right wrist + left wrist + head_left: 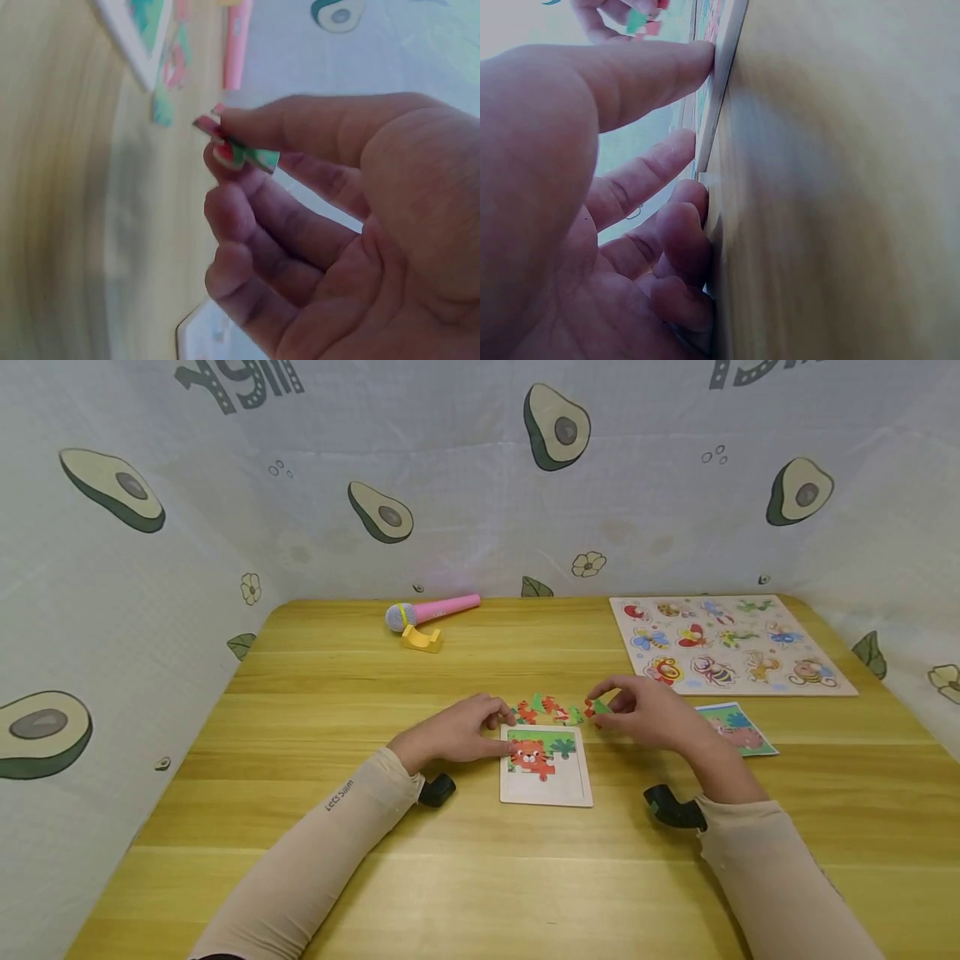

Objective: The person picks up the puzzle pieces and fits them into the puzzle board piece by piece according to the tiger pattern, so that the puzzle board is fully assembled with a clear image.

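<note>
A small square jigsaw puzzle board (553, 789) lies on the table, partly filled with a tiger face and green pieces at its upper part. My left hand (465, 731) rests at its upper left corner. There the straight thumb (656, 71) presses on the board's left edge and the index finger reaches the top corner. Between thumb and fingertips, my right hand (648, 714) pinches a red and green puzzle piece (261, 159), held up to the right of the board. Several loose puzzle pieces (550, 704) lie along the board's far edge.
A large wooden insect puzzle (738, 643) lies at the back right, with a picture card (738, 729) in front of it, partly behind the right wrist. Toward the back left are a pink toy microphone (442, 608) and a yellow stand (422, 639). A patterned cloth hangs behind the table.
</note>
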The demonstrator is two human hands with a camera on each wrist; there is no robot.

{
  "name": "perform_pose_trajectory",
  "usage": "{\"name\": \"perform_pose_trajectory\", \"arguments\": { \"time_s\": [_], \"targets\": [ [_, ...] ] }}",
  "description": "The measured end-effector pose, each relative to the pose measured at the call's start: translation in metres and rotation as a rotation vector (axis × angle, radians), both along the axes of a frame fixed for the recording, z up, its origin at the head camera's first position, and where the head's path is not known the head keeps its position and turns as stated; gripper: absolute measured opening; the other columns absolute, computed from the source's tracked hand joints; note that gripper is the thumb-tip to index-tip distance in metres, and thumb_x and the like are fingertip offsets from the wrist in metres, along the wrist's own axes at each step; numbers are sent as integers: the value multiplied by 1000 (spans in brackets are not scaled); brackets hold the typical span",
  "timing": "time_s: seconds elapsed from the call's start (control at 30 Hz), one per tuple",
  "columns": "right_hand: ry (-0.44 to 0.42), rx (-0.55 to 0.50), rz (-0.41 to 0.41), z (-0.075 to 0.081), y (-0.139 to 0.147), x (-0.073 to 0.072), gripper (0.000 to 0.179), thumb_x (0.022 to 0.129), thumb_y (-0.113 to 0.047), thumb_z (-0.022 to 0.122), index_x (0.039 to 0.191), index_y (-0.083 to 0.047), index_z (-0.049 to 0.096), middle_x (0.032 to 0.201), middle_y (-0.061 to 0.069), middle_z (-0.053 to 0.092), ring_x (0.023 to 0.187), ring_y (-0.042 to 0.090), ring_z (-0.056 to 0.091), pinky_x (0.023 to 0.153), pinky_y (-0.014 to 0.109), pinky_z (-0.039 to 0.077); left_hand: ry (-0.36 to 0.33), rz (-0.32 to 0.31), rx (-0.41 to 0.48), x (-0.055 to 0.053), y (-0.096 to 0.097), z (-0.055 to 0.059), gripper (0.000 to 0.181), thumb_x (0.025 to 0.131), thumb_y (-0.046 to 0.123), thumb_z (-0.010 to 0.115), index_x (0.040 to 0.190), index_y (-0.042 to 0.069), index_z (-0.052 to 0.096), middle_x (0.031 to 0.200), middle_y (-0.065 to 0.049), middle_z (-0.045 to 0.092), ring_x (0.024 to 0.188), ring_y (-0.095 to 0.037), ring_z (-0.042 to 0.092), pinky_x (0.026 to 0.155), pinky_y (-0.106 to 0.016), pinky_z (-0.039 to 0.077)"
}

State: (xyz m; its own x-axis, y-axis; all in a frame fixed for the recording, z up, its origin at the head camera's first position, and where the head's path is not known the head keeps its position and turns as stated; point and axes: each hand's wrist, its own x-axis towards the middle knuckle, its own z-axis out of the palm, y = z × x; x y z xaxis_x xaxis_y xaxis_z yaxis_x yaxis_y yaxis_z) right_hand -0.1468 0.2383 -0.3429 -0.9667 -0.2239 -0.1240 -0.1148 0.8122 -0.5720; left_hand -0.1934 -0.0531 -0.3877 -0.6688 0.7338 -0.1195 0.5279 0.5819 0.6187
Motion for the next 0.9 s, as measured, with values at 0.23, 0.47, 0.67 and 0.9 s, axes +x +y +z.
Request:
{"name": "perform_pose_trajectory", "arguments": {
  "time_s": [0.23, 0.47, 0.67, 0.9],
  "targets": [
    [-46, -110, 56, 6, -6, 4, 42, 91, -17, 77, 129, -6, 65, 106, 13, 63, 86, 24, 63, 70, 36, 54, -2, 2, -1, -1, 0, -2, 35, 96, 35, 70, 123, 14, 61, 106, -2, 52, 98, -16, 48, 85, -31, 41],
    [-152, -228, 78, 6, -12, 4, 33, 90, -12, 76, 120, -4, 68, 100, 11, 65, 79, 25, 64, 70, 38, 56, -1, -1, 0, -1, 0, 0, 35, 96, 35, 70, 123, 14, 61, 106, -2, 52, 98, -17, 48, 85, -32, 41],
    [-146, -261, 151, 4, -17, 4, 27, 86, -14, 81, 108, -5, 70, 93, 6, 69, 82, 23, 63, 70, 36, 53, -2, -1, -3, 0, 1, 2, 35, 97, 34, 70, 124, 13, 61, 105, -2, 52, 97, -17, 47, 85, -32, 41],
    [-192, -316, 216, 1, -22, 6, 39, 87, -15, 81, 121, -2, 69, 102, 9, 67, 80, 24, 66, 72, 37, 55, 5, -6, -6, -1, 0, 1, 34, 96, 32, 71, 123, 13, 61, 105, -2, 53, 97, -17, 48, 85, -32, 41]
  ]
}}
